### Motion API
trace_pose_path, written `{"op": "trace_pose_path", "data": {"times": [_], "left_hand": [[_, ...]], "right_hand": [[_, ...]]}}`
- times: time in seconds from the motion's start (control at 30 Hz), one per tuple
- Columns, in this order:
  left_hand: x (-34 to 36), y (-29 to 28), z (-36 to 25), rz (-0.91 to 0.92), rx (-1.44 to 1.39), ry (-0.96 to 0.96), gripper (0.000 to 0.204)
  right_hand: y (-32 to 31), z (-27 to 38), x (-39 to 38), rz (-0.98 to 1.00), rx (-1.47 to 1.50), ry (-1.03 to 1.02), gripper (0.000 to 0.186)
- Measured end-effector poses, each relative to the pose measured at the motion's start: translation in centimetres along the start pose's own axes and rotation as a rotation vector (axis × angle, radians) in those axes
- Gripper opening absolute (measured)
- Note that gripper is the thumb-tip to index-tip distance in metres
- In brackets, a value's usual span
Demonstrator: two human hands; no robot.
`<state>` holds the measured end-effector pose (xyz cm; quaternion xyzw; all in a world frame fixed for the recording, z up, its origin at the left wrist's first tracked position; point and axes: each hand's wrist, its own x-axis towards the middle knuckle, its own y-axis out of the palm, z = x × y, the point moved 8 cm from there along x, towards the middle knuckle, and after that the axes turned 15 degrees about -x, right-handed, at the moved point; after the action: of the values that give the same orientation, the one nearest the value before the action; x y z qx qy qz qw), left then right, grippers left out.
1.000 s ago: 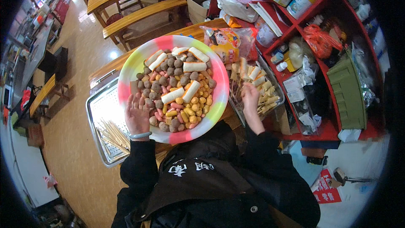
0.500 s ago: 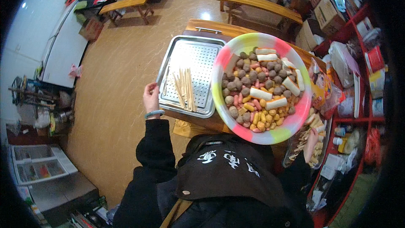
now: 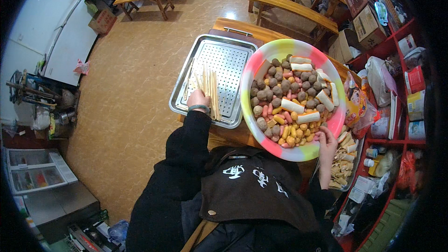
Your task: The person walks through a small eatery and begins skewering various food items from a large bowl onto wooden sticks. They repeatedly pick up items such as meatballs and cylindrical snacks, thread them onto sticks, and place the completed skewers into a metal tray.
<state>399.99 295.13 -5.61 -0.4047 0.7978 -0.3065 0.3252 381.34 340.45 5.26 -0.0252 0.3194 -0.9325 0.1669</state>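
Observation:
My left hand (image 3: pixel 199 100) is over the lower left end of a bundle of thin wooden skewers (image 3: pixel 214 91), its fingers curled in on them. The skewers lie in a shiny perforated metal tray (image 3: pixel 238 60). To the right stands a big pink, yellow-green and white basin (image 3: pixel 249 72), heaped with brown meatballs (image 3: pixel 285 85), small sausages (image 3: pixel 287 117), yellow balls and white sticks with orange edges (image 3: pixel 292 106). At the basin's lower right rim is my right hand (image 3: pixel 328 144); its fingertips are drawn together over the food, and what they hold is too small to make out.
A tray of skewered food (image 3: pixel 344 170) stands below the basin's right side, beside an orange printed bag (image 3: pixel 357 100). Red shelves (image 3: pixel 396 143) crowded with goods line the right. Wooden benches (image 3: pixel 291 10) stand beyond the table, and a white freezer (image 3: pixel 72 46) is far left.
My left hand has moved from the tray's left edge onto the skewers. My right hand has come up from the tray of skewered food to the basin's rim.

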Motion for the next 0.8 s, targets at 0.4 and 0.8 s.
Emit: {"op": "trace_pose_path", "data": {"times": [0.4,0.8], "left_hand": [[-6.4,-0.3,-7.0,0.407,-1.09,0.253,0.013],[-18.7,12.1,-22.9,0.923,-0.52,0.78,0.015]], "right_hand": [[5.2,5.2,-2.5,0.2,0.184,0.021,0.022],[1.1,1.6,-3.4,-0.095,0.578,0.2,0.03]]}}
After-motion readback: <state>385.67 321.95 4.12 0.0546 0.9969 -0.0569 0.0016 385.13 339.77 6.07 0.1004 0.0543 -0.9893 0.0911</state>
